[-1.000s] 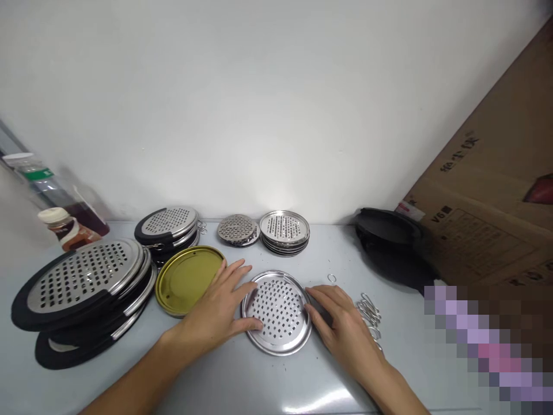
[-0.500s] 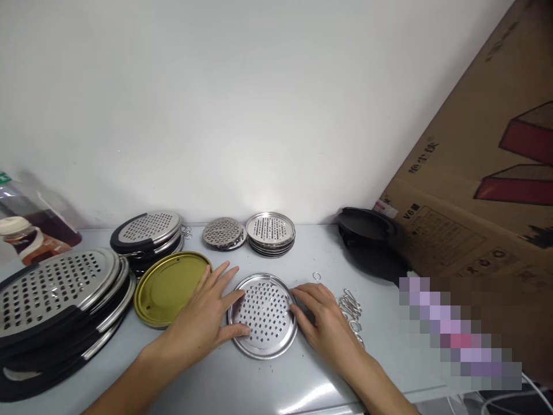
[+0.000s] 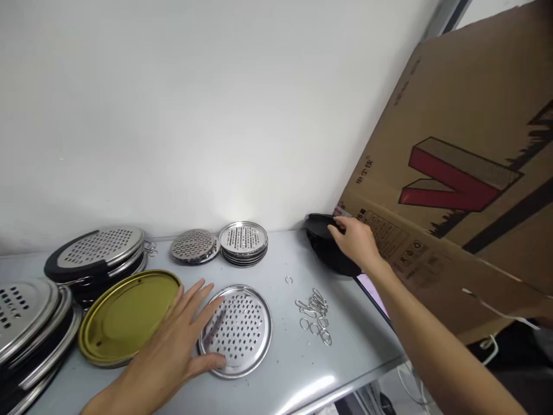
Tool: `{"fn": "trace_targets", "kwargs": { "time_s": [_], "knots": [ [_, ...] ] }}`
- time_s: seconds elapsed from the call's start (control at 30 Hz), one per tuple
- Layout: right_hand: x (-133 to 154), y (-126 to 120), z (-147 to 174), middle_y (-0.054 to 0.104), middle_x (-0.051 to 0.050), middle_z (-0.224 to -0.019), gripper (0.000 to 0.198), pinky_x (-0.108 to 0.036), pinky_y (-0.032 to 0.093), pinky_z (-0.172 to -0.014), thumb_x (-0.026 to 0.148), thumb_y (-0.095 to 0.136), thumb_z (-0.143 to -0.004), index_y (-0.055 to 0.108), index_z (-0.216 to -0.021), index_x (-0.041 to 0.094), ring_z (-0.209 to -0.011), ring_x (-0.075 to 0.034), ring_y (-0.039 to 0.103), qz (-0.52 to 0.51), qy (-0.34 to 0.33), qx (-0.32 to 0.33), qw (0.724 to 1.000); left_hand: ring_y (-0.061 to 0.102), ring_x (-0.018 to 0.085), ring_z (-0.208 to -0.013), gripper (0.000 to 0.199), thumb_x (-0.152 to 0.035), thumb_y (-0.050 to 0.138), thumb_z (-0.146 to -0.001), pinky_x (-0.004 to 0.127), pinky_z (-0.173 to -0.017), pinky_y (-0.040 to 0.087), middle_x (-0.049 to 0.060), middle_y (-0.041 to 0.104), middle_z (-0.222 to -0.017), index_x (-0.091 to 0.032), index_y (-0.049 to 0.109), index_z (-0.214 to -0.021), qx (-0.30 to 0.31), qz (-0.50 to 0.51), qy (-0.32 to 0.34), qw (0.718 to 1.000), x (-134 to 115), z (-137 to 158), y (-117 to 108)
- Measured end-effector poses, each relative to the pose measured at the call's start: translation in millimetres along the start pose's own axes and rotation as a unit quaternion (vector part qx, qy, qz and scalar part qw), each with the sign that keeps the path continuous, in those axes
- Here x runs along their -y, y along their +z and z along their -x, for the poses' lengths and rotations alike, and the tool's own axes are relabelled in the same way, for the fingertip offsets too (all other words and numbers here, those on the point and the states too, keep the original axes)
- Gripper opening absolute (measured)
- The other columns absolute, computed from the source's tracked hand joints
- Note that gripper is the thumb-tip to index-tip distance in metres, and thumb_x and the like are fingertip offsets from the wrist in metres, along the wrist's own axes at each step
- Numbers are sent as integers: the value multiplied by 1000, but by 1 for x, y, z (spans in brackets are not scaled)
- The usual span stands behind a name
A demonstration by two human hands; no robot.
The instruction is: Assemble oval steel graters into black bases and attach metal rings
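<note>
- Got the left hand (image 3: 168, 340) spread wide over the left side of a perforated metal disc (image 3: 242, 334), with a big gap between thumb and fingers, probably to steady it, tho can't tell about any real pressure
- Got the right hand (image 3: 356, 239) way over at the black pieces (image 3: 330, 253) by the cardboard box (image 3: 384, 155), with thumb and fingertips fairly close together at the top one's edge, maybe for a pinch, can't tell about a firm grip
- As for the disc: flat on the grey table (image 3: 276, 271), partly under the left hand, well apart from the right
- Seeing loose metal rings (image 3: 318, 305) right of the disc, likely for easy reach
- Also seeing slotted discs (image 3: 243, 239) stacked back near the wall (image 3: 194, 115), guessing to save working room
</note>
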State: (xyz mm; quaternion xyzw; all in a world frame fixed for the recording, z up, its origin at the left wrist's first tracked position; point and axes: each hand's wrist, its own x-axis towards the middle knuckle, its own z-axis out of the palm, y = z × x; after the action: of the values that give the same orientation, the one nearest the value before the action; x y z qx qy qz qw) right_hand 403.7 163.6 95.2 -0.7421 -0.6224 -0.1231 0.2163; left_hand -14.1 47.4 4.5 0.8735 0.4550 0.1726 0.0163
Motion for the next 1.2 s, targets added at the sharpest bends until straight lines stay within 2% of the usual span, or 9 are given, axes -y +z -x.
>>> {"fn": "trace_targets", "kwargs": {
  "time_s": [0.13, 0.23, 0.3, 0.43, 0.6, 0.8, 0.97, 1.1, 1.2],
  "knots": [
    [-36, 20, -59, 69, -20, -106, 36, -44, 50, -84, 36, 60, -83, 70, -109, 13, -102, -35, 64, 49, 79, 50, 994, 20, 41, -142, 98, -68, 66, -70, 65, -107, 30, 12, 26, -156, -33, 22, -151, 30, 49, -8, 998, -7, 2, 2],
    [-51, 38, -78, 70, -22, -98, 34, -43, 52, -78, 37, 67, -78, 74, -98, 11, -96, -36, 67, 59, 123, 92, 986, 18, 41, -142, 108, -65, 73, -65, 62, -108, 30, 11, 18, -159, -35, 15, -152, 61, 98, -31, 993, -13, 3, 7],
    [-59, 46, -84, 70, -21, -98, 33, -42, 52, -76, 36, 69, -75, 75, -97, 12, -96, -35, 67, 60, 141, 107, 982, 17, 39, -143, 114, -61, 77, -62, 58, -111, 30, 9, 11, -161, -36, 12, -152, 84, 133, -45, 987, -18, 4, 9],
    [-69, 53, -90, 69, -22, -102, 31, -43, 52, -76, 29, 69, -74, 75, -101, 13, -97, -36, 66, 58, 152, 112, 980, 10, 36, -145, 119, -57, 80, -62, 53, -113, 26, 8, -1, -161, -35, 6, -152, 117, 168, -61, 977, -26, 2, 10],
    [-74, 55, -88, 70, -20, -101, 28, -43, 51, -82, 27, 66, -77, 76, -100, 13, -100, -34, 65, 44, 123, 100, 986, 5, 38, -145, 124, -56, 82, -60, 57, -113, 24, 9, -4, -161, -37, 1, -152, 126, 174, -67, 974, -27, 1, 11],
    [-76, 53, -86, 71, -19, -98, 27, -44, 49, -87, 26, 65, -80, 75, -101, 11, -102, -35, 64, 23, 116, 95, 988, 5, 40, -145, 122, -54, 82, -60, 62, -111, 24, 11, 2, -161, -37, 3, -152, 95, 144, -93, 981, -28, 4, 16],
    [-78, 46, -89, 67, -15, -108, 27, -42, 50, -89, 24, 66, -85, 68, -108, 11, -104, -29, 62, -13, 123, 142, 982, 8, 41, -145, 121, -55, 83, -59, 62, -110, 26, 9, 6, -161, -37, 7, -152, 88, 136, -110, 981, -32, 6, 16],
    [-76, 36, -90, 60, -8, -117, 31, -39, 53, -85, 33, 44, -99, 59, -117, 13, -103, -22, 61, -77, 131, 189, 970, 9, 42, -144, 120, -53, 83, -60, 62, -110, 26, 10, 6, -161, -36, 9, -152, 82, 134, -107, 982, -30, 6, 17],
    [-70, 24, -92, 59, -10, -119, 31, -41, 53, -85, 32, 47, -98, 57, -120, 13, -103, -22, 61, -140, 119, 155, 971, 9, 43, -144, 118, -55, 81, -62, 64, -109, 26, 11, 5, -161, -37, 7, -152, 92, 141, -86, 982, -27, 7, 18]
  ]
}}
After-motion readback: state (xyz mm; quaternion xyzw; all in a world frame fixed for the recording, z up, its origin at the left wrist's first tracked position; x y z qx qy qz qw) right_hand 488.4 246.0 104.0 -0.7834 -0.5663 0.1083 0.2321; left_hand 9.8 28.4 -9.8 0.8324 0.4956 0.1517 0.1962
